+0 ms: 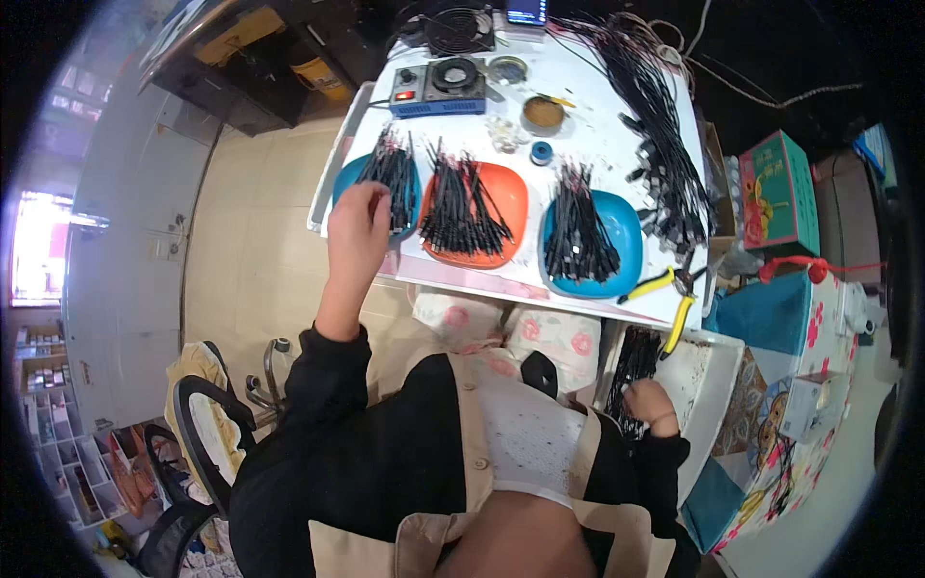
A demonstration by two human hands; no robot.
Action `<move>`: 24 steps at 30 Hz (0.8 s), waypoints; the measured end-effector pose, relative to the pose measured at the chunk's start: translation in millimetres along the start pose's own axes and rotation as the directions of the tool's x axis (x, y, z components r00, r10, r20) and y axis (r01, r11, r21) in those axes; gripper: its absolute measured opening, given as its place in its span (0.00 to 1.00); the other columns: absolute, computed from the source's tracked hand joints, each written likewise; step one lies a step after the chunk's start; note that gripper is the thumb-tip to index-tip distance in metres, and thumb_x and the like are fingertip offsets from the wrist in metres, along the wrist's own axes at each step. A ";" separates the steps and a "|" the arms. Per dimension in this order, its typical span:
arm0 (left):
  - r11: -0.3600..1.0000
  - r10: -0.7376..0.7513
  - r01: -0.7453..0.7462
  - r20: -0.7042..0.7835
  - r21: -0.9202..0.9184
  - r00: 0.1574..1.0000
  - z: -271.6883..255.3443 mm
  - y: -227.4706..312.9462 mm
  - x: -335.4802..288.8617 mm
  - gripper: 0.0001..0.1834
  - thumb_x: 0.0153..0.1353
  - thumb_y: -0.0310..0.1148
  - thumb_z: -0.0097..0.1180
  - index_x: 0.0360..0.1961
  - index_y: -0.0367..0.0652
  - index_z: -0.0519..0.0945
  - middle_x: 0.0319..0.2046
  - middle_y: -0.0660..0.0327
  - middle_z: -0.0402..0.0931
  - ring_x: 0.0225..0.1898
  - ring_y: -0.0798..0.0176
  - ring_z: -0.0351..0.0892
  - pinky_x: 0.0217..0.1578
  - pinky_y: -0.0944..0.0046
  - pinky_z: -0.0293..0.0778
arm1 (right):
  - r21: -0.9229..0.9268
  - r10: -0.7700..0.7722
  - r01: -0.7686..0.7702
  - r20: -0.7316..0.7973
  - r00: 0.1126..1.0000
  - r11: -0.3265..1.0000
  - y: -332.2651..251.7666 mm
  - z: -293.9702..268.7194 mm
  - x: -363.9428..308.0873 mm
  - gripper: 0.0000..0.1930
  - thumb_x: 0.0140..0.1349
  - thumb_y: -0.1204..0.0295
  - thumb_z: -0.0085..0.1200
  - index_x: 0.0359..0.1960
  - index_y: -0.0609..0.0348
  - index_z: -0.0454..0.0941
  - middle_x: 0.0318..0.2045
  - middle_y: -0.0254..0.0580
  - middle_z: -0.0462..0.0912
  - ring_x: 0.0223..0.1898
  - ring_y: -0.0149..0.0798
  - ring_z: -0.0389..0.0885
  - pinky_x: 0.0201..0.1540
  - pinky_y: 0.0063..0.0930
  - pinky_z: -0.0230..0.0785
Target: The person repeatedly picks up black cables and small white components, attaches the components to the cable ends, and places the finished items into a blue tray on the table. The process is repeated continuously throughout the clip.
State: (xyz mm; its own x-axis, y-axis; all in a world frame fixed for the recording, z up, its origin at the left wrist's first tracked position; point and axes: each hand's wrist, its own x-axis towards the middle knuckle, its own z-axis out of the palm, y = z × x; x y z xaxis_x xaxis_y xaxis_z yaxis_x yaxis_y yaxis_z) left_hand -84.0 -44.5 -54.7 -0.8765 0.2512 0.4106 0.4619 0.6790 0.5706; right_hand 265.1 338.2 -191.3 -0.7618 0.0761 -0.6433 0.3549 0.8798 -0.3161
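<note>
Down by the lap, the right hand [653, 403] is curled shut around a bundle of short black wires [631, 371], which is held over a white tray [708, 376] just beside the table edge. A bit further up, yellow-handled pliers [665, 289] are parked on the white table [617, 135] near its front corner. Past that, the left hand [356, 226] is stretched out to the left blue plate [347, 178], fingers bent down onto the black wire pieces [393, 169] piled there; whether any are actually pinched can't be told. Next over, an orange plate [506, 197] and another blue plate [621, 226] are loaded with the same wire pieces. At the far end, a blue solder pot [438, 89] and a small fan [460, 29] are set, with long black leads [655, 106] draped down the right side.
</note>
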 end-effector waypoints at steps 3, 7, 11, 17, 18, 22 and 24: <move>0.960 -0.004 0.009 -0.019 0.281 1.000 10.6 -18.1 23.4 0.07 0.57 0.29 0.56 0.30 0.36 0.73 0.28 0.49 0.74 0.30 0.44 0.75 0.31 0.52 0.71 | 0.051 -0.202 0.215 -0.192 0.960 0.975 -91.0 -67.5 -26.6 0.12 0.58 0.67 0.48 0.23 0.63 0.76 0.21 0.58 0.77 0.27 0.60 0.76 0.31 0.51 0.67; 0.910 -0.047 0.056 -0.032 0.411 0.998 22.8 -28.9 32.0 0.11 0.56 0.32 0.58 0.28 0.36 0.71 0.28 0.47 0.74 0.31 0.43 0.76 0.32 0.51 0.72 | 0.088 -0.306 0.376 -0.427 0.851 0.923 -194.9 -134.7 -6.2 0.08 0.61 0.69 0.50 0.32 0.63 0.74 0.23 0.56 0.77 0.28 0.58 0.77 0.30 0.47 0.68; 0.935 -0.048 0.086 -0.118 0.344 0.992 26.5 -37.7 35.3 0.11 0.56 0.32 0.59 0.30 0.37 0.71 0.29 0.48 0.74 0.32 0.43 0.76 0.32 0.51 0.72 | 0.104 -0.328 0.512 -0.656 0.680 0.853 -255.9 -167.5 64.7 0.08 0.60 0.71 0.52 0.29 0.65 0.72 0.24 0.54 0.78 0.28 0.56 0.77 0.32 0.45 0.69; 0.978 -0.073 0.098 -0.141 0.184 0.987 27.3 -51.1 35.1 0.08 0.57 0.29 0.57 0.28 0.35 0.74 0.27 0.47 0.75 0.30 0.41 0.75 0.32 0.49 0.70 | 0.052 -0.224 0.350 -0.678 0.700 0.935 -295.5 -176.1 142.6 0.10 0.58 0.69 0.55 0.30 0.65 0.77 0.24 0.53 0.81 0.30 0.53 0.81 0.34 0.41 0.72; 0.981 -0.064 0.089 -0.145 0.173 0.987 26.8 -52.0 34.7 0.08 0.57 0.29 0.57 0.29 0.35 0.74 0.27 0.47 0.75 0.30 0.41 0.75 0.32 0.49 0.70 | 0.072 -0.202 0.343 -0.689 0.696 0.936 -299.5 -176.0 151.2 0.10 0.58 0.68 0.55 0.29 0.65 0.77 0.23 0.53 0.80 0.29 0.53 0.81 0.34 0.41 0.72; 0.993 -0.026 0.048 -0.189 0.111 0.982 22.0 -48.2 34.6 0.07 0.59 0.28 0.56 0.30 0.35 0.75 0.27 0.48 0.75 0.29 0.45 0.75 0.31 0.53 0.70 | 0.088 -0.149 0.287 -0.692 0.707 0.954 -309.4 -169.6 173.9 0.13 0.57 0.65 0.56 0.25 0.65 0.77 0.23 0.53 0.80 0.28 0.54 0.80 0.34 0.42 0.72; 0.999 -0.013 0.022 -0.233 0.034 0.972 13.4 -42.3 33.2 0.06 0.59 0.27 0.56 0.31 0.35 0.75 0.26 0.50 0.74 0.28 0.48 0.74 0.31 0.55 0.70 | 0.093 -0.154 0.316 -0.723 0.674 0.944 -311.9 -165.0 178.1 0.11 0.56 0.68 0.56 0.24 0.65 0.76 0.22 0.52 0.80 0.27 0.53 0.80 0.32 0.41 0.72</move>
State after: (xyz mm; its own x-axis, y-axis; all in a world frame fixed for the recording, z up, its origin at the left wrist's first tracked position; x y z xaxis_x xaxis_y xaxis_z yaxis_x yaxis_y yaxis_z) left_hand -134.4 -55.7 -74.8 -0.8269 0.0749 0.5573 0.4378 0.7076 0.5546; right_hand -70.7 154.7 -92.3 -0.9595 0.2551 0.1192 0.1451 0.8109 -0.5669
